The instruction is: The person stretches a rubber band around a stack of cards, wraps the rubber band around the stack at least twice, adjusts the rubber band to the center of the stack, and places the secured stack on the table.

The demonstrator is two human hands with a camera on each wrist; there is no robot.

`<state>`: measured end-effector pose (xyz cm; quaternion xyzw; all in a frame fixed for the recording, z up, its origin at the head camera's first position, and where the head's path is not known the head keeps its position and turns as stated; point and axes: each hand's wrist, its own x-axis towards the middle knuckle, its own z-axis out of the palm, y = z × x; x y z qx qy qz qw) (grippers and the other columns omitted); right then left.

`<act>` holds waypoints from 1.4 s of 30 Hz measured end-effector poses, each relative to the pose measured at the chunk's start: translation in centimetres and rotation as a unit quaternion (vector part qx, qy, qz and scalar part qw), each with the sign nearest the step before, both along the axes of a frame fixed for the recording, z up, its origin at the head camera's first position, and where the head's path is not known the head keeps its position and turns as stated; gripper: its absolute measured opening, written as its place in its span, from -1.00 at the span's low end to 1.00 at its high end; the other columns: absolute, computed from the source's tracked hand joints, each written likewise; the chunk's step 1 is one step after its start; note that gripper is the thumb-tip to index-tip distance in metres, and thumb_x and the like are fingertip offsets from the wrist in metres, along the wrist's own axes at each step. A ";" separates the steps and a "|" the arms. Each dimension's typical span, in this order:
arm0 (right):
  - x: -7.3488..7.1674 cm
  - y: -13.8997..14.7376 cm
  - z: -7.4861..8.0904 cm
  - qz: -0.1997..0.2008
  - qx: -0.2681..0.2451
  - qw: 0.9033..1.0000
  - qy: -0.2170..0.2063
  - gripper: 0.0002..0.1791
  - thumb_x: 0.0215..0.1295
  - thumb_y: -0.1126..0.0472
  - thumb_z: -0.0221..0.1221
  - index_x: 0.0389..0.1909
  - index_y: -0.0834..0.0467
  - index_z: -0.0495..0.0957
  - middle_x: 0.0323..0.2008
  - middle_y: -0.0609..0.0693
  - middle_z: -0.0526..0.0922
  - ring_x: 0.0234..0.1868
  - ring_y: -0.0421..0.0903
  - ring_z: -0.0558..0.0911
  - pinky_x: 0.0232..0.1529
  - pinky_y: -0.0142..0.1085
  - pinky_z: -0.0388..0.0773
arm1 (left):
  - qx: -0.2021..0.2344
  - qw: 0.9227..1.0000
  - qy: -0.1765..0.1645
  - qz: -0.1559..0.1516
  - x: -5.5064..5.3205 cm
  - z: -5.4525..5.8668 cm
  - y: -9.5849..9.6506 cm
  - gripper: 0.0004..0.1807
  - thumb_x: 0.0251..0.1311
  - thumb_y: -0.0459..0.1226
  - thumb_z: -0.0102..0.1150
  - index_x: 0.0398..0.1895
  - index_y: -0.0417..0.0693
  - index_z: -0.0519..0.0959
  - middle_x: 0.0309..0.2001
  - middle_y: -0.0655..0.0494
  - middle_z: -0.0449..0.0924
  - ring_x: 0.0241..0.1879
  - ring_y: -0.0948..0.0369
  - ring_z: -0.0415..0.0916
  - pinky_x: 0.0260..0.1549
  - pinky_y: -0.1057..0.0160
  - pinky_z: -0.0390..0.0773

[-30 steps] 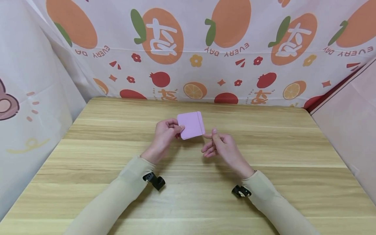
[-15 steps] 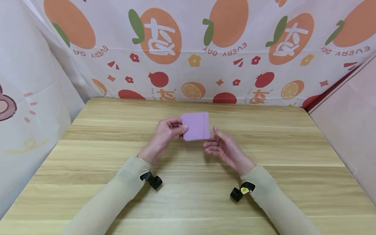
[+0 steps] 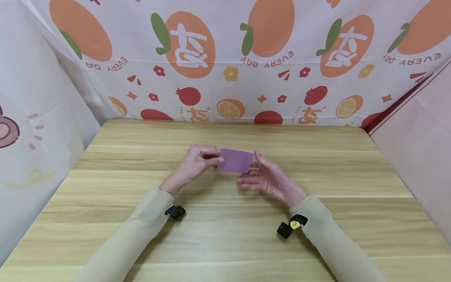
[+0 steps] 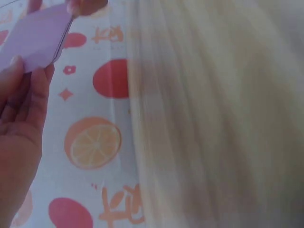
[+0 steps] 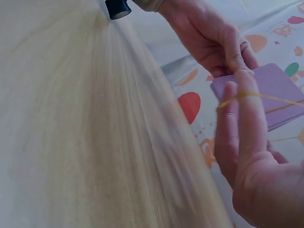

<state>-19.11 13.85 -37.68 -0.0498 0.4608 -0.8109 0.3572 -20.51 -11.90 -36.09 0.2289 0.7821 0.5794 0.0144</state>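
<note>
In the head view my left hand (image 3: pixel 192 166) pinches the left edge of a thin stack of square purple cards (image 3: pixel 234 159), thumb on the near face. The layered edge of the cards (image 4: pixel 40 38) shows in the left wrist view. My right hand (image 3: pixel 273 178) is at the stack's right side, thumb up by its upper right corner, other fingers extended below and behind. A thin yellow rubber band (image 5: pixel 270 97) runs across the right fingers and stretches toward the thumb side. Another strand of it appears to cross the cards in the right wrist view. The far side is hidden.
A wood-grain table (image 3: pixel 225 235) lies beneath both hands. Behind it hangs a fruit-print cloth (image 3: pixel 229 78), with pale cloths at the left and right. A black wrist camera (image 3: pixel 176 212) sits on the left sleeve, another black camera (image 3: pixel 285 230) on the right.
The card stack has shifted slightly right and tilted, so its face looks shorter. My right hand has unfolded its fingers and spread the rubber band; its thumb now stands at the stack's right edge.
</note>
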 end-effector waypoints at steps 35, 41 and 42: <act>0.9 -1.8 0.3 -0.132 0.130 0.976 0.113 -0.49 0.32 0.35 0.19 0.27 0.25 0.33 -0.29 -0.03 0.70 -0.27 -0.13 0.53 -0.14 -0.30 0.42 | 0.120 0.970 -0.146 0.154 0.8 1.2 1.5 -0.80 0.22 -0.43 0.28 -0.14 -0.41 0.66 -0.43 0.02 0.63 -0.50 0.25 0.51 -0.41 0.25 0.58; 1.1 -2.0 0.4 -0.199 0.248 0.919 0.233 -0.48 0.22 0.26 0.34 0.17 0.17 0.40 -0.24 0.08 0.74 -0.19 0.01 0.62 -0.13 -0.21 0.51 | 0.151 0.958 -0.163 0.183 0.7 0.7 1.5 -0.79 0.16 -0.50 0.28 -0.16 -0.51 0.64 -0.50 0.06 0.60 -0.57 0.28 0.47 -0.52 0.37 0.53; 1.1 -2.0 0.5 -0.205 0.263 0.908 0.252 -0.49 0.21 0.23 0.36 0.15 0.16 0.42 -0.24 0.06 0.74 -0.18 0.02 0.62 -0.16 -0.22 0.51 | 0.153 0.957 -0.166 0.183 0.7 0.6 1.5 -0.79 0.16 -0.50 0.27 -0.16 -0.52 0.63 -0.50 0.07 0.60 -0.56 0.28 0.48 -0.52 0.37 0.53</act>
